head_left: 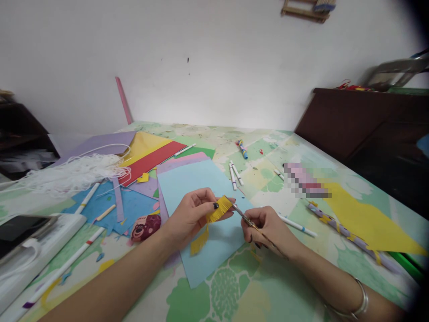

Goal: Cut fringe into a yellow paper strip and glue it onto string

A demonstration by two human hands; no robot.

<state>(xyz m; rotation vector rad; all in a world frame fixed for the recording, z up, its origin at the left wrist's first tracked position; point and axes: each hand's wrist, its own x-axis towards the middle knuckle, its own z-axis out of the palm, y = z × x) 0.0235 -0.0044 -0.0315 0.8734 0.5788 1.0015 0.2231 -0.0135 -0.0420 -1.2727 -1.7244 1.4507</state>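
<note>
Between the thumb and fingers of my left hand [197, 212] is a strip of yellow paper [218, 210] with a fringed edge. Its other end hangs down in a curl below the hand. My right hand [270, 230] is closed around a pair of scissors [250, 222], the blade tips at the right end of the strip. Whether the blades are touching the paper is too small to tell. Both hands are above a light blue sheet of paper [204, 273], which lies on a pink and a purple sheet.
At the left are white string [80, 172], a red sheet [150, 163], blue paper [134, 201], a maroon bear-shaped item [146, 228] and a phone [23, 232] on a white power strip [47, 250]. Markers [233, 175] and yellow paper [368, 219] lie to the right.
</note>
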